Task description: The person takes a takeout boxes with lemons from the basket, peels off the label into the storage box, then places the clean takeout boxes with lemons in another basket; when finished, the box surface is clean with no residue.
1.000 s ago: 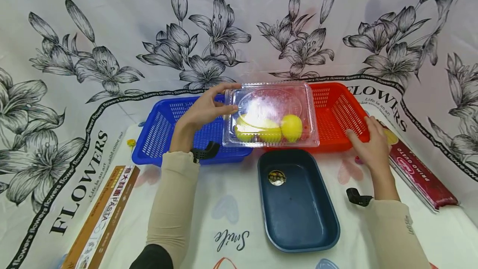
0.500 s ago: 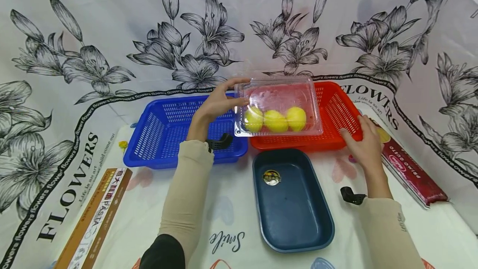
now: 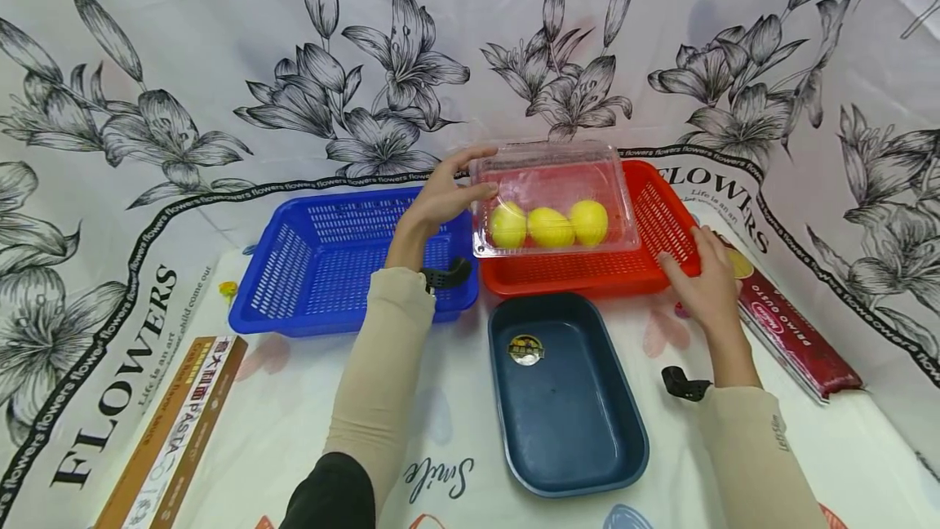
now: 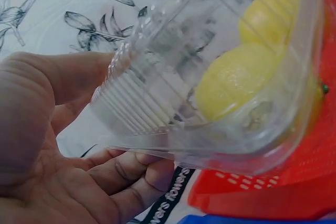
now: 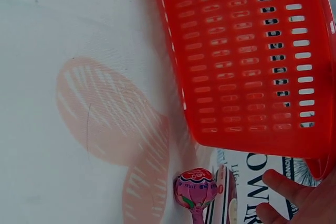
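A clear plastic clamshell box point(image 3: 551, 174) with three yellow lemons point(image 3: 551, 227) inside is tilted above the red basket point(image 3: 558, 274). My left hand point(image 3: 444, 198) grips its left end, the thumb on the near face and the other fingers at the far edge. In the left wrist view the ribbed box end sits between thumb and fingers, and the lemons point(image 4: 239, 82) rest along its lower side. At the red basket's right end is my right hand point(image 3: 712, 288), fingers spread and fairly straight beside the rim; whether they press on it is hard to tell.
A blue basket point(image 3: 330, 260) stands left of the red one. Nearer lies a dark blue tray point(image 3: 573, 415). Pasta packs flank the table: a brown box point(image 3: 172, 431) left, a red bag point(image 3: 793, 325) right. A lollipop point(image 5: 195, 188) lies by the red basket.
The left hand has carried the lemon box rightward and slightly up, from between the baskets to over the red basket. The right hand stays by the red basket's right end. The head view has shifted slightly.
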### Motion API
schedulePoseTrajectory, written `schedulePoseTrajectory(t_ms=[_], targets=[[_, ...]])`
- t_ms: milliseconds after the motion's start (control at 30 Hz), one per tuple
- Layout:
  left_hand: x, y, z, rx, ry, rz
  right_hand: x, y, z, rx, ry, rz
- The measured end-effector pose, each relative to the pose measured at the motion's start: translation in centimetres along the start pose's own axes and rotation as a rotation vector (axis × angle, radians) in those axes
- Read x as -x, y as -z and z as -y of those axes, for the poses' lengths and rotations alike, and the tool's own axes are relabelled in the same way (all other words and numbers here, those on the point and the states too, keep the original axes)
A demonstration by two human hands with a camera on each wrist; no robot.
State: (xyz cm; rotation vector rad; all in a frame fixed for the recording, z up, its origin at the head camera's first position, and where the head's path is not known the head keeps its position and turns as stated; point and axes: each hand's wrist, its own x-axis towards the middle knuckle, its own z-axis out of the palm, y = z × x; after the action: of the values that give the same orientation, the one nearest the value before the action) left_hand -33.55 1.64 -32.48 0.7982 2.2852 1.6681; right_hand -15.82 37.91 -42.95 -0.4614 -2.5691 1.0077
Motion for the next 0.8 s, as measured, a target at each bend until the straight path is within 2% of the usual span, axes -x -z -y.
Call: schedulePoseTrajectory(t_ms=[133,433,600,733,800], targets=[[-0.7,-1.1,0.4,0.028,0.005,-0.011,-0.1,0.0,0.0,0.008,-0.009,0.005],[-2.6,-3.8,1.3,0.023,0.023,-0.034,-0.3,0.0,0.0,0.03,-0.022,0.005],[-3.6,-5.3,2.2,0.022,0.012,-0.035,-0.4,-0.1,-0.1,0.025,-0.024,0.005],[-4.1,-6.2,2.9,0.019,0.01,-0.065,-0.4,-0.2,-0.1,0.022,-0.025,0.008],[-4.4,-6.6,3.3,0.025,-0.014,-0.079,-0.4,-0.1,-0.2,0.021,-0.024,0.008]])
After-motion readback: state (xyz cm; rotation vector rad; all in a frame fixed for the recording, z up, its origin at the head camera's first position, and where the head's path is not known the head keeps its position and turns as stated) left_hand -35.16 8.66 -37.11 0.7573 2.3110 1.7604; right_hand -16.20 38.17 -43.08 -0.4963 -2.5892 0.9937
